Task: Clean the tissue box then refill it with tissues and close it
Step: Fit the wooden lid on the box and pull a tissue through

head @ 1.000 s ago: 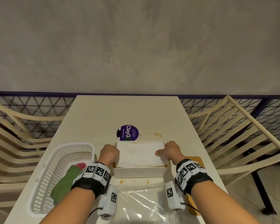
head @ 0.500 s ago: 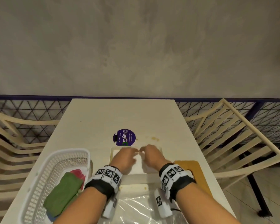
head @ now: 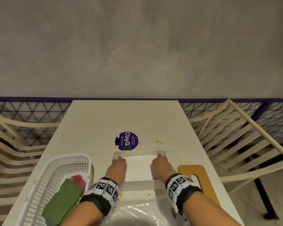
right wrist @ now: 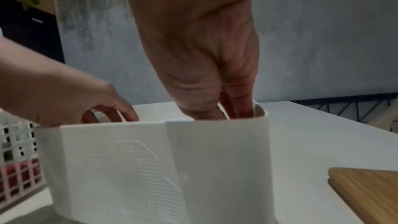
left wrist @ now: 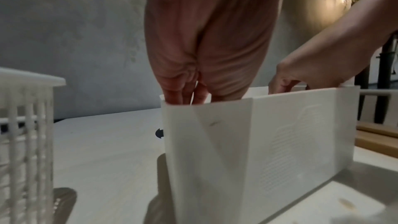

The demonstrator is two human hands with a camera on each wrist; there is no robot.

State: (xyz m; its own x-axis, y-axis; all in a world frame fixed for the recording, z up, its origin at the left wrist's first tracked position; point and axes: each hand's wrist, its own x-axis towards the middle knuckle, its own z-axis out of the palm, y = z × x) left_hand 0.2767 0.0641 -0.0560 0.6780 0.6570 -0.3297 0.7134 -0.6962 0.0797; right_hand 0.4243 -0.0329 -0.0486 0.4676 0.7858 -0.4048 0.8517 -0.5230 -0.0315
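Tissues pressed down into the open tissue box

The tissue box (head: pixel 138 185) stands near the table's (head: pixel 126 118) near edge, between the white basket (head: pixel 44 173) on the left and the wooden lid (head: pixel 201 175) on the right. The left hand (head: pixel 117 167) and right hand (head: pixel 161 166) are sunk into it, fingers extended downward, pushing on the white tissues (head: pixel 139 167) at the left and right ends; nothing is seen to be clasped. If the stack is pushed unevenly, sheets could be crumpled or jammed against the walls, and the lid might then be kept from seating flat.
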